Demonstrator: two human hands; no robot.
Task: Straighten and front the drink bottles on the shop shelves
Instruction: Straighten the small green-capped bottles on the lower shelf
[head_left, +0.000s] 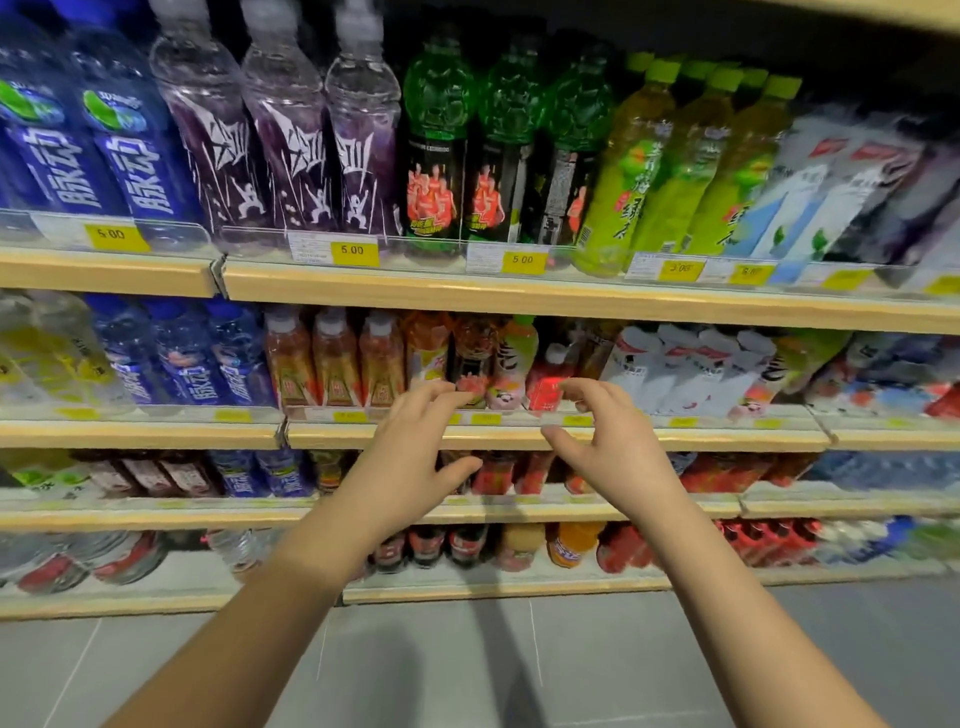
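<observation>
The left hand (415, 447) and right hand (608, 441) hover empty, fingers loosely spread, before the small bottles (511, 364) along the front edge of the second shelf (675, 440). They are full plastic, likely weighty and slick, so best gripped round the labelled middle

1. A yellow paper price label (110, 236) printed 5.00 sits at ten o'clock, behind a clear plastic ticket strip (176, 236)
2. A second yellow 5.00 label (355, 251) lies at eleven o'clock, with a white printed slip (310, 248) touching its left side
3. A third yellow 5.00 label (522, 260) is at twelve o'clock
4. A grey tiled floor (893, 634) with thin pale joints fills six o'clock
</observation>
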